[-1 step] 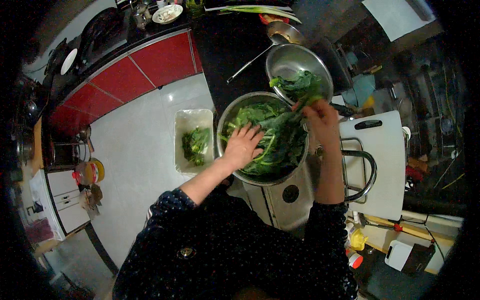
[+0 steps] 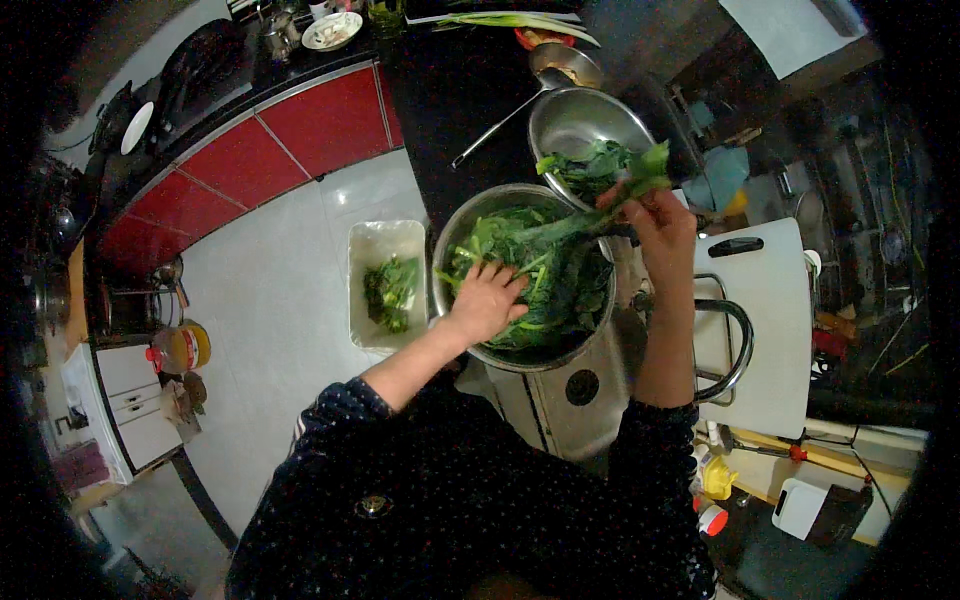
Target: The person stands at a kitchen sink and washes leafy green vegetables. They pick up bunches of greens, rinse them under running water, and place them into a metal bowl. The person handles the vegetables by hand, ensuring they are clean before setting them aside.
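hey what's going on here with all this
Leafy greens fill much of a large metal pot. The person's left hand lies spread on them, while the right hand grips a leafy piece by a smaller metal bowl holding more. A pale tub to the left has some too.

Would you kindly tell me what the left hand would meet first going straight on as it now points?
The left hand would probably meet the greens in the pot, though depth is unclear.
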